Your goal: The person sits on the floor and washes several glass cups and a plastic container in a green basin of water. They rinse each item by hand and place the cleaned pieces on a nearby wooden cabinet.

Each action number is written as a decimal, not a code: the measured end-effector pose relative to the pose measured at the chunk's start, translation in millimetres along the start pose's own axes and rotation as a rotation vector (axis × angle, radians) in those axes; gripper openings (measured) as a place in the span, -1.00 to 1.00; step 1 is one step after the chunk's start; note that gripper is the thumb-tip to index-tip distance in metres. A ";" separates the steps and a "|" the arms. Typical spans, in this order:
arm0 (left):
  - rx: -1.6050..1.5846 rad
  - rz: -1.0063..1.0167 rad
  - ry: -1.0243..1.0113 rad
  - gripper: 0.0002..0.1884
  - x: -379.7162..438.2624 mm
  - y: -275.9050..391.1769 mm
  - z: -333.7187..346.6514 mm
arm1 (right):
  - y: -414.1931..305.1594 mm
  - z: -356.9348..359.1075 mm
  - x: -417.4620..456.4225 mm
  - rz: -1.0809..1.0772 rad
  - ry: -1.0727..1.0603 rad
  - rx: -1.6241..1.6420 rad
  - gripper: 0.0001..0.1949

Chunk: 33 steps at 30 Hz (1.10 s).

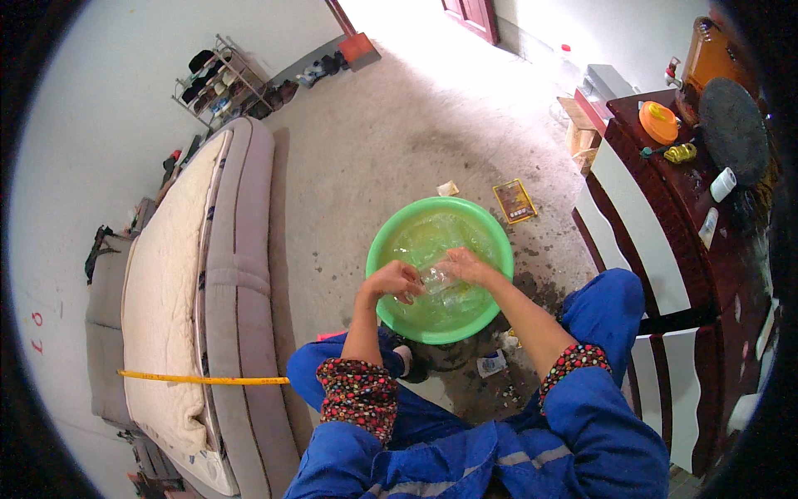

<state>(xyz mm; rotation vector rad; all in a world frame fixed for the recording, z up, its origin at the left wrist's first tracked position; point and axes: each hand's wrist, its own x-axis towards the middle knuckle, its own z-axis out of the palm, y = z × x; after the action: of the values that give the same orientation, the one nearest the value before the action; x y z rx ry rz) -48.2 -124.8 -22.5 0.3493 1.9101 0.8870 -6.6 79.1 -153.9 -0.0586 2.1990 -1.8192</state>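
Observation:
A round green plastic basin (378,249) of water stands on the floor before my knees. Over it, my right hand (466,265) grips a clear, see-through container (436,279) that looks wet. My left hand (396,280) is at the container's left end with curled fingers; whether they close on it is hard to tell. More clear items (446,231) lie in the water, their shapes blurred by glare and ripples.
A bed (168,287) stands at left, a yellow strip (206,378) across it. To the right is a dark red cabinet (670,206) holding an orange-lidded container (658,122). A yellow-edged packet (515,201) and a torn wrapper (492,363) lie by the basin. A shoe rack (221,84) stands behind.

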 end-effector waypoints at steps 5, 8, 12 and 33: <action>-0.155 0.041 -0.011 -0.78 16.3 -18.8 -11.3 | 17.8 -2.0 1.9 0.014 -0.052 0.224 -0.75; -0.203 0.132 0.144 -0.66 27.0 -37.5 -7.9 | 8.7 0.4 -1.8 0.101 -0.025 0.306 -0.73; 0.180 0.173 0.413 -0.66 53.1 -77.3 -1.6 | -7.9 6.3 -12.9 0.038 0.047 0.144 -0.71; 0.125 0.401 0.616 -0.65 71.3 -81.7 45.6 | -81.7 1.8 -26.7 -0.302 0.516 -0.578 -0.82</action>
<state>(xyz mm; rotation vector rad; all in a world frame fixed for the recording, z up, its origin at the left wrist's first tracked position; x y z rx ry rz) -33.8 -120.7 -139.1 0.5996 2.5211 1.2434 7.2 66.4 -70.0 -0.0440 3.1803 -1.3634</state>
